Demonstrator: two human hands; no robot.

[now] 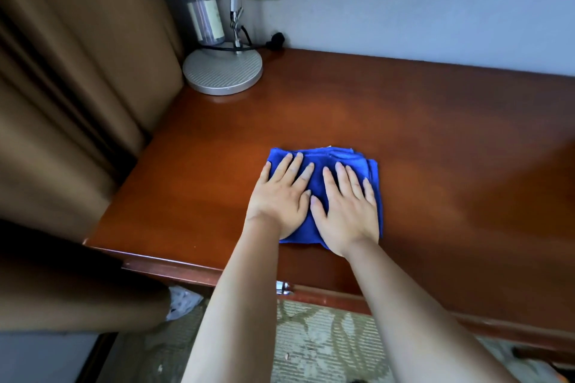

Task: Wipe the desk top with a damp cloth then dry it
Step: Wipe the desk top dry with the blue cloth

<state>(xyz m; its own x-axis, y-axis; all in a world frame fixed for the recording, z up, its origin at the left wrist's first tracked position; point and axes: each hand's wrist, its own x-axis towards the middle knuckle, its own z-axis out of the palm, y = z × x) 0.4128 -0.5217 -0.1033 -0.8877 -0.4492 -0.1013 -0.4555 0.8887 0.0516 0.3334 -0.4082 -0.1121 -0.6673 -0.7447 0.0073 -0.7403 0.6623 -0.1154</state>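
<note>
A folded blue cloth (323,162) lies flat on the reddish-brown wooden desk top (420,121), a little left of the middle and near the front edge. My left hand (281,196) presses down on the cloth's left half with straight, spread fingers. Beside it, my right hand (347,207) lies flat on the right half, fingers also straight. Both palms cover most of the cloth; only its far edge and right side show.
A lamp with a round grey base (222,71) stands at the desk's back left corner, with a clear bottle (207,19) and a black cable behind it. Brown curtains (71,78) hang along the left side. Wall sockets sit above. Patterned carpet lies below the front edge.
</note>
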